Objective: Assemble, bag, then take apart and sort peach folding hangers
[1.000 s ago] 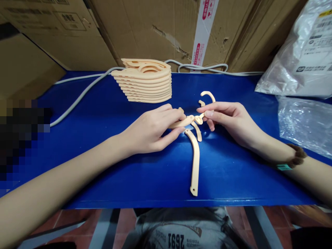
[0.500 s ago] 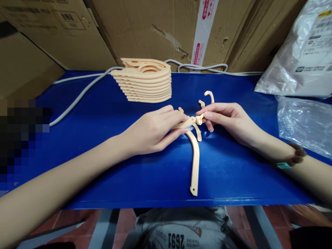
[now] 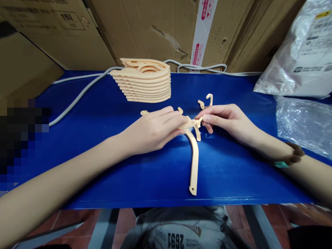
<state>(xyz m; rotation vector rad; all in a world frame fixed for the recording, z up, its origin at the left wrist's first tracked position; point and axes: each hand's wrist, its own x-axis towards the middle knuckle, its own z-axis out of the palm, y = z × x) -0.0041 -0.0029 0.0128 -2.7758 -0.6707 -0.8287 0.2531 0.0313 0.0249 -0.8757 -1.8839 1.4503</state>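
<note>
Left hand (image 3: 158,128) closed, thumb and fingers on a strip (image 3: 190,123). Right hand (image 3: 228,119) nearly closed, pinching a hook (image 3: 211,99), its curl at 1 o'clock from the fingertips. Strip end and hook base meet between the hands; can't tell if joined. From there, curved arm (image 3: 194,162) on tabletop (image 3: 129,183) at 6 o'clock, stack (image 3: 147,84) at 10, bag (image 3: 298,62) at 2.
</note>
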